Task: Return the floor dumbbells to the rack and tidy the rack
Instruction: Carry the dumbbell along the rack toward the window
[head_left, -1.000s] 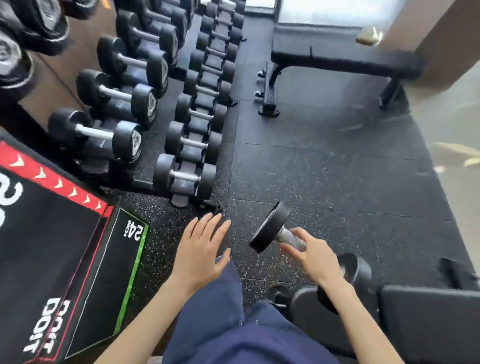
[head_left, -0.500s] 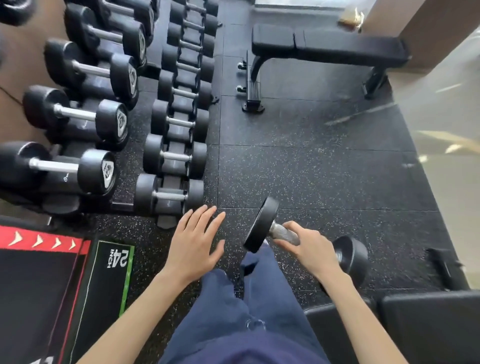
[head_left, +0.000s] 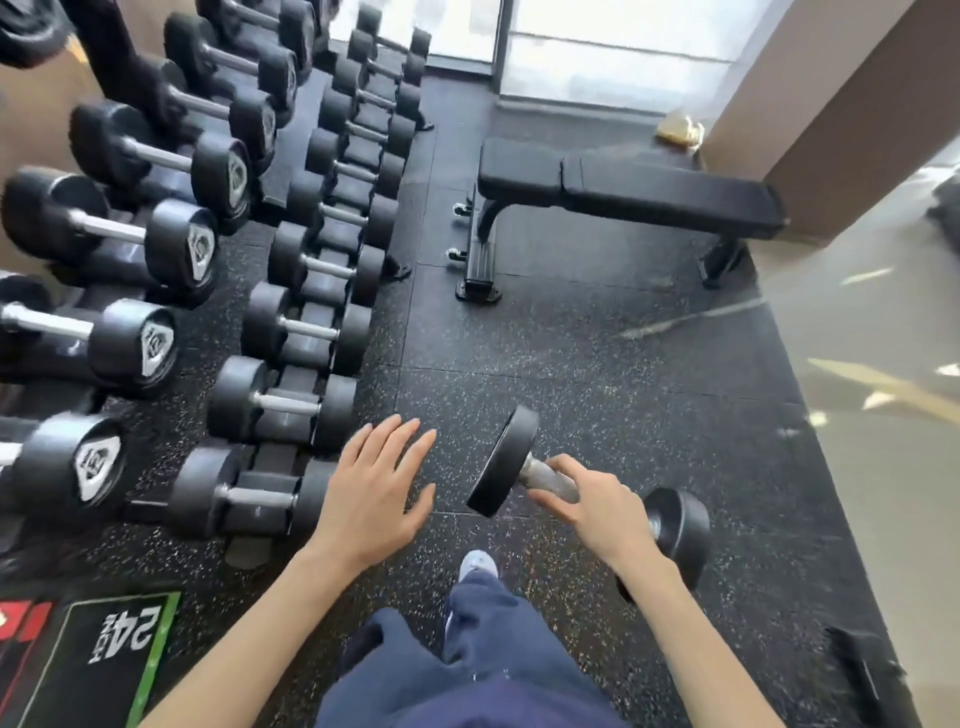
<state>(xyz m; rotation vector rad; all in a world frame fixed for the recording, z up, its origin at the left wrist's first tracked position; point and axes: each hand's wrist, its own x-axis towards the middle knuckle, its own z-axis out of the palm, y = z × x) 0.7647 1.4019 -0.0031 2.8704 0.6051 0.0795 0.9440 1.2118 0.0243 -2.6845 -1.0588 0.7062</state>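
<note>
My right hand (head_left: 597, 506) grips the knurled metal handle of a black dumbbell (head_left: 503, 460), held above the speckled rubber floor with one head pointing toward the rack. My left hand (head_left: 371, 493) hovers with fingers straight, holding nothing, just right of the nearest small dumbbell (head_left: 249, 499) on the low rack (head_left: 270, 473). That low row holds several small black dumbbells running away from me. Left of it, a higher tier (head_left: 104, 260) carries several larger dumbbells with silver badges on their ends.
A black flat bench (head_left: 628, 192) stands on the floor ahead to the right. A black plyo box marked 24 inch (head_left: 111, 644) sits at the lower left. Open rubber floor (head_left: 597, 364) lies between rack and bench. My blue trousers and shoe (head_left: 478, 564) are below.
The view has shifted forward along the rack, so the plyo box slid down and left. My right hand keeps its grip on the dumbbell; my left hand stays spread beside the rack.
</note>
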